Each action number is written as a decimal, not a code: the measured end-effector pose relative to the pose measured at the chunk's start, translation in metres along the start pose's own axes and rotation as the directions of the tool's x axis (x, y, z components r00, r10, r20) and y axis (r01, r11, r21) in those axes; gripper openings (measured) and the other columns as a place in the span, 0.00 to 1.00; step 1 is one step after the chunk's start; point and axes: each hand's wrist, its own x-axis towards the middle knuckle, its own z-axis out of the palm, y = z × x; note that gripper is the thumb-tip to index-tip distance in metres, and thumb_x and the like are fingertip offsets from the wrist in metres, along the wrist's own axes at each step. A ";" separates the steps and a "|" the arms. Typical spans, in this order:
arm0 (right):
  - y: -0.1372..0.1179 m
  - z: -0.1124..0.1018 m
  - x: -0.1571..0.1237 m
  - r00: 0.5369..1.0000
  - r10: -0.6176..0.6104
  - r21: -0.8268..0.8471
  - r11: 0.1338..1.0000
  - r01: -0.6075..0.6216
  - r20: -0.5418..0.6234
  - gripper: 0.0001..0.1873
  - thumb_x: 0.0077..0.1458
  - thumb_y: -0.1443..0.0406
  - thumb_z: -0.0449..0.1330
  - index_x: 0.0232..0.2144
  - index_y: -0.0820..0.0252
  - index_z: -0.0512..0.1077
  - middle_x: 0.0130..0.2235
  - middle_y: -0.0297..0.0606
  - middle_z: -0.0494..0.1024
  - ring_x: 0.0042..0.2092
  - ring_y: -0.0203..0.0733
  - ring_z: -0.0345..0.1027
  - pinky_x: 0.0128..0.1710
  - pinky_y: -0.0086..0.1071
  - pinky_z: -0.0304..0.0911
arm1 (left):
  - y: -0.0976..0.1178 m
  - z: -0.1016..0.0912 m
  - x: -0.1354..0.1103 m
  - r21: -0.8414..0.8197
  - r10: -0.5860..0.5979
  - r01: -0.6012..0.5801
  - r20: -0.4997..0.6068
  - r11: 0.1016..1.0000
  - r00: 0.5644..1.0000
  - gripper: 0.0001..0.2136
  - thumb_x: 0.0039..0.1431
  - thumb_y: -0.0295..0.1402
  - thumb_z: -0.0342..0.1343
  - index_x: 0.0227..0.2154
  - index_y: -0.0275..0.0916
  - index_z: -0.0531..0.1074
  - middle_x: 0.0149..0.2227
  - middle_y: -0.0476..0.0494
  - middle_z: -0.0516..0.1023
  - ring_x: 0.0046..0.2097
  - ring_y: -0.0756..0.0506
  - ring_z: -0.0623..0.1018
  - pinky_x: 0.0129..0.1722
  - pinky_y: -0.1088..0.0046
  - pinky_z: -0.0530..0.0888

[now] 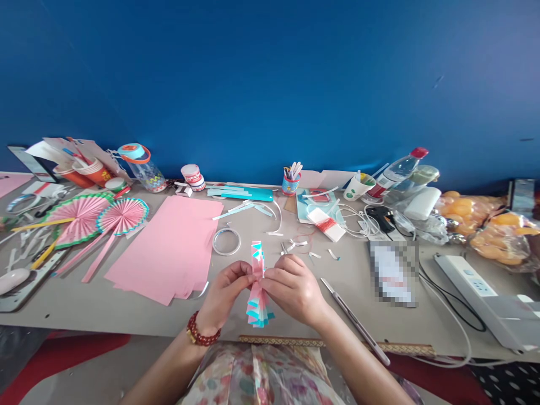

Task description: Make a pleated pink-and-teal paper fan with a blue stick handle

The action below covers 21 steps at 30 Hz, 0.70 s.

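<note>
Between my two hands, over the front of the table, stands a pleated strip of pink paper (255, 304) with blue and white edges. Its folds are pinched tight at the middle and flare out at the lower end. My left hand (228, 292), with a red bead bracelet on the wrist, grips the middle from the left between thumb and finger. From the right, my right hand (293, 287) pinches the same spot. Whether a thread lies under the fingertips is hidden. A craft knife (356, 322) lies right of my right hand.
Pink paper sheets (169, 242) and two finished paper fans (122, 216) lie to the left. A tape roll (226, 241) and paper scraps sit behind my hands. Farther right are red thread on a white card (325, 225), a glue gun (382, 218), cables and a power strip (472, 281).
</note>
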 end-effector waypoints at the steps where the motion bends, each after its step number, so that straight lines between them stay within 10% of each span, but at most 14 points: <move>1: 0.000 0.000 0.000 1.000 0.016 0.031 0.999 -0.017 0.011 0.07 0.63 0.70 0.57 0.36 0.55 0.75 0.34 0.35 0.80 0.36 0.39 0.64 0.36 0.35 0.59 | 0.000 0.000 0.000 0.015 0.012 -0.012 -0.004 1.000 1.000 0.09 0.56 0.35 0.65 0.32 0.37 0.72 0.32 0.49 0.73 0.34 0.51 0.71 0.38 0.75 0.69; 21: -0.003 0.004 -0.003 0.988 0.147 0.366 0.923 -0.117 -0.056 0.07 0.64 0.68 0.56 0.42 0.55 0.73 0.36 0.38 0.80 0.38 0.42 0.69 0.40 0.38 0.62 | -0.004 0.002 -0.005 -0.033 0.082 -0.084 -0.048 0.996 0.995 0.09 0.51 0.37 0.69 0.29 0.37 0.77 0.31 0.47 0.77 0.34 0.50 0.73 0.35 0.76 0.70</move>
